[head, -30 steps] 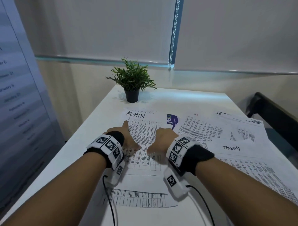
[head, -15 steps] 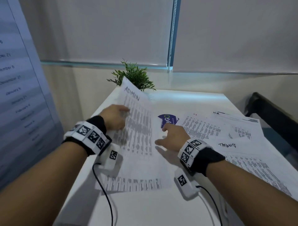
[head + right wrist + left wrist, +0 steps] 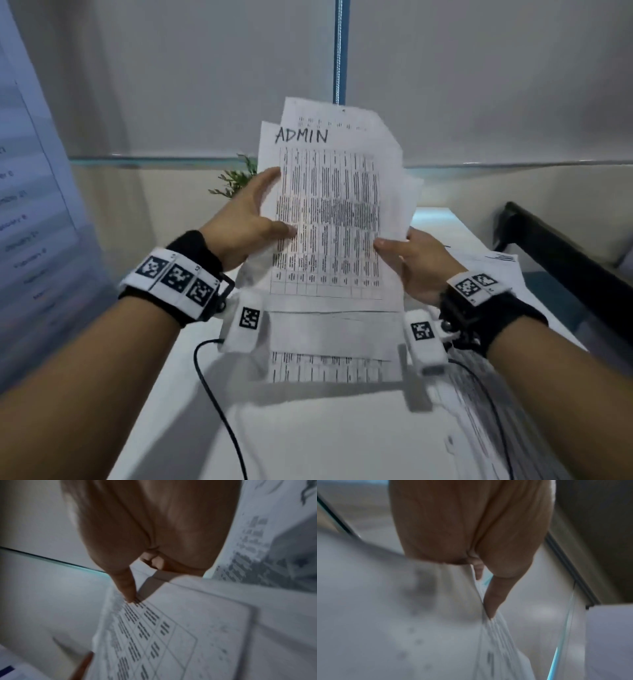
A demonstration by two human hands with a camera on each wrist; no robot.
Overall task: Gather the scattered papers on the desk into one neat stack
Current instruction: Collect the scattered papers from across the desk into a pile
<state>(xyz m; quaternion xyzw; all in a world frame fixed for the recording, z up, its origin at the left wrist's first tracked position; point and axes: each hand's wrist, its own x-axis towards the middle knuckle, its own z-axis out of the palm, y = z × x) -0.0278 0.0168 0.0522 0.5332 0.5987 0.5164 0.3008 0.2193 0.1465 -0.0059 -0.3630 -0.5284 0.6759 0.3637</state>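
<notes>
A bundle of printed papers (image 3: 330, 219) stands upright above the desk, its front sheet headed ADMIN over a table of figures. My left hand (image 3: 255, 219) pinches the bundle's left edge, thumb on the front and fingers behind. My right hand (image 3: 406, 255) pinches the right edge the same way. In the left wrist view the thumb (image 3: 494, 599) presses on fanned sheet edges (image 3: 496, 635). In the right wrist view the thumb (image 3: 126, 588) lies on the printed table (image 3: 154, 635). More loose papers (image 3: 489, 263) lie flat on the desk (image 3: 308, 438) at the right.
A small green plant (image 3: 236, 178) peeks out behind my left hand. Closed blinds (image 3: 479, 78) cover the window beyond. A dark chair back (image 3: 565, 253) stands at the desk's right side. Black cables (image 3: 219, 404) trail from both wrists over the desk.
The ADMIN sheet lay flat under both hands, then my left hand tilted it up. Now both hands hold it with other sheets upright above the desk.
</notes>
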